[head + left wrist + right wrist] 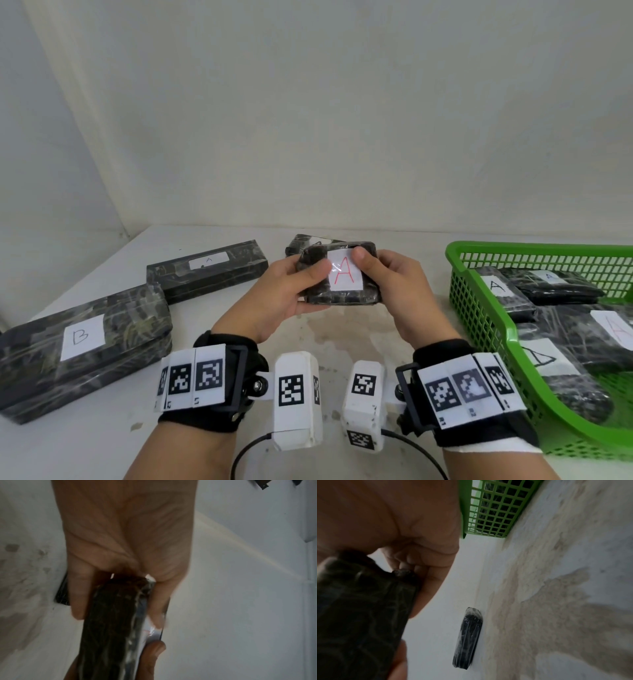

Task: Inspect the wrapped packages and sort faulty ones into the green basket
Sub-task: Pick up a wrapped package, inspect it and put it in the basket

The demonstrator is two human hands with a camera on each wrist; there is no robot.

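A small dark package (342, 294) wrapped in clear film, with a white label bearing a red A, is lifted above the table's middle. My left hand (291, 291) grips its left side, thumb on the label. My right hand (390, 287) grips its right side, thumb on the top edge. The left wrist view shows the package (109, 628) edge-on between thumb and fingers; the right wrist view shows its dark side (359, 615). The green basket (479, 308) stands to the right with several wrapped packages inside, and its mesh wall (494, 509) shows in the right wrist view.
Another small wrapped package (301, 241) lies on the table behind the held one, also visible as a package (468, 638) in the right wrist view. A long box labelled A (205, 270) and a larger box labelled B (85, 346) lie at the left. A wall stands behind.
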